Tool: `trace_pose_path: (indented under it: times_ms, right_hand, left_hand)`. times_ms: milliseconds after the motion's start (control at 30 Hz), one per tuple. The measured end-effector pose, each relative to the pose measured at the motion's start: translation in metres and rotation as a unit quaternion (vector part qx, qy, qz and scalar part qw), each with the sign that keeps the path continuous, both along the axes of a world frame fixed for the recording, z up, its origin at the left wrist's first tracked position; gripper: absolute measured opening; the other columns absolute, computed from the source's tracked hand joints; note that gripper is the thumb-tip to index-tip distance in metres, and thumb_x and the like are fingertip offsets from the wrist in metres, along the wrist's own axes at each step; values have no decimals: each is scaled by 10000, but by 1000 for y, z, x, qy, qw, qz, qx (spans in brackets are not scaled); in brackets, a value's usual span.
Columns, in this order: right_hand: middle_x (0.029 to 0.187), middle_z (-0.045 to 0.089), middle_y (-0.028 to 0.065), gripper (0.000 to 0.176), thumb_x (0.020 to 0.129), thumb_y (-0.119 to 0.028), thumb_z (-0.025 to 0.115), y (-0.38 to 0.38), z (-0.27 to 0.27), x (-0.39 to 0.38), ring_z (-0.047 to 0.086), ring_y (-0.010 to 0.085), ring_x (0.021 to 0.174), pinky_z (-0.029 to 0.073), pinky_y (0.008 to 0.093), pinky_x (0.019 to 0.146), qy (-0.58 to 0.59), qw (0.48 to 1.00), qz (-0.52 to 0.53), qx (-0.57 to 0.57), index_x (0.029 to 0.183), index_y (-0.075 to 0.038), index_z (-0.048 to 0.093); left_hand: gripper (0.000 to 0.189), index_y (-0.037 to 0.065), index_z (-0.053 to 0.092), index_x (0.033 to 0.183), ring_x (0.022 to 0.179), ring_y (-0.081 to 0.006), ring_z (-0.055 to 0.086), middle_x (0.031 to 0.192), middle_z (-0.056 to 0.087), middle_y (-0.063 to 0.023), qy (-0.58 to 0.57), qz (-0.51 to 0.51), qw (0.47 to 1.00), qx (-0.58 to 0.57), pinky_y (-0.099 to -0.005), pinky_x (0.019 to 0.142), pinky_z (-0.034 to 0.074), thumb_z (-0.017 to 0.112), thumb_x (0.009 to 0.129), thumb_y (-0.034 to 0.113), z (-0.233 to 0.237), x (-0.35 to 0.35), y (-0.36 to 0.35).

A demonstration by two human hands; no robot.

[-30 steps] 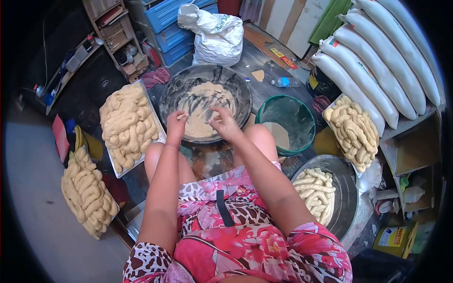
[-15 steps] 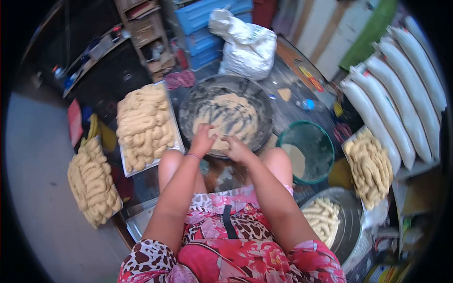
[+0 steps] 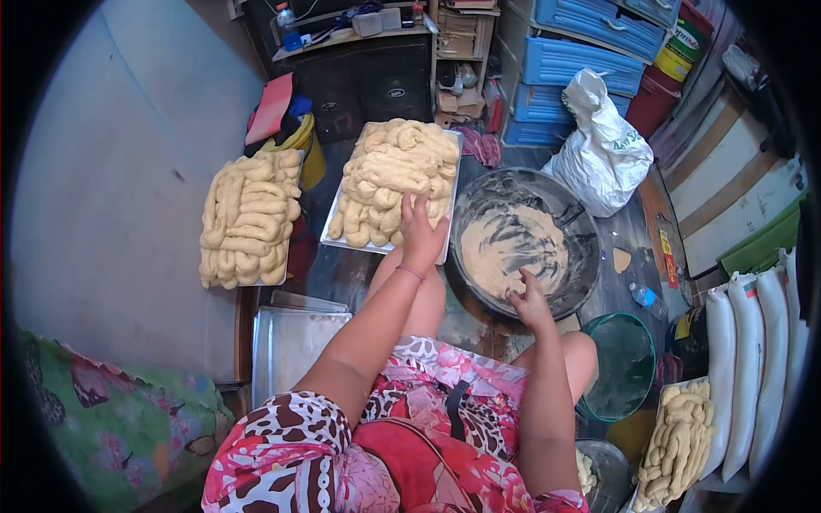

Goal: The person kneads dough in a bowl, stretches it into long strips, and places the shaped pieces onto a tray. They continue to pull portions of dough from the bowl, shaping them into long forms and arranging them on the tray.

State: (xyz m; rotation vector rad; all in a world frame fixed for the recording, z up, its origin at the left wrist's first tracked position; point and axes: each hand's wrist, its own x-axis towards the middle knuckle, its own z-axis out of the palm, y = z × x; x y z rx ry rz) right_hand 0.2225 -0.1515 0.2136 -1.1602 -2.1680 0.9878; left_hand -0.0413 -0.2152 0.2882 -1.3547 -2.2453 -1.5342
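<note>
My left hand (image 3: 421,238) is open, fingers spread over the near right side of a pile of thick, tan dough ropes (image 3: 398,167). The pile lies heaped on a white-rimmed metal tray (image 3: 328,229). Over the front of a wide black basin (image 3: 590,248) hovers my right hand (image 3: 532,306), open, with its fingers apart and nothing seen in them. Pale brown powder (image 3: 505,248) streaked with finger marks covers the basin's bottom.
Further left is another dough pile (image 3: 248,222); a third (image 3: 676,445) lies at lower right. A green tub (image 3: 617,368) stands beside my right knee. A white sack (image 3: 603,150) is behind the basin, long white bags (image 3: 744,368) at right, metal trays (image 3: 299,350) at lower left.
My hands were together at the front of the basin and have separated. The left has moved to the dough tray, while the right stays over the basin. The view has turned left.
</note>
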Motion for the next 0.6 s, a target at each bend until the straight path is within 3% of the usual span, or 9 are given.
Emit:
trace_pose_path:
  times_ms: [67, 200, 267, 467, 600]
  right_hand:
    - [1264, 439, 210, 639, 771, -148, 666, 0, 1, 3, 486, 310, 1134, 487, 339, 814, -71, 996, 28, -40, 1310, 2, 359]
    - [1234, 475, 204, 631, 780, -201, 669, -7, 9, 2, 514, 313, 1102, 471, 355, 843, -98, 990, 80, -65, 1303, -5, 375]
    - [1232, 489, 252, 586, 754, -231, 644, -21, 39, -4, 479, 350, 1150, 379, 375, 959, -128, 971, 74, -190, 1268, -33, 445]
    - [1147, 563, 212, 553, 779, -258, 651, -24, 24, -1, 562, 314, 1045, 435, 363, 896, -186, 970, 124, -92, 1242, -17, 468]
    - [1135, 570, 213, 539, 779, -258, 649, -27, 30, 3, 563, 311, 1047, 435, 360, 897, -189, 970, 112, -100, 1227, -10, 481]
  left_hand:
    - [573, 60, 424, 1239, 1243, -423, 310, 1366, 236, -259, -30, -10, 999, -13, -453, 1000, 302, 676, 754, 231, 0, -10, 0]
    - [552, 82, 450, 1226, 1220, -425, 344, 1366, 251, -256, -21, -7, 999, -45, -443, 999, 311, 682, 740, 207, 0, -18, -4]
    - [550, 75, 451, 1225, 1203, -424, 368, 1371, 250, -255, -27, -17, 999, -35, -441, 991, 324, 680, 740, 199, 1, -18, -9]
    - [535, 65, 456, 1220, 1185, -408, 397, 1365, 282, -230, -30, -25, 998, -53, -425, 977, 348, 663, 753, 226, 0, -19, -16]
    - [507, 62, 462, 1204, 1177, -385, 416, 1349, 320, -194, -29, -69, 994, -85, -418, 962, 369, 648, 764, 230, -5, -18, -17]
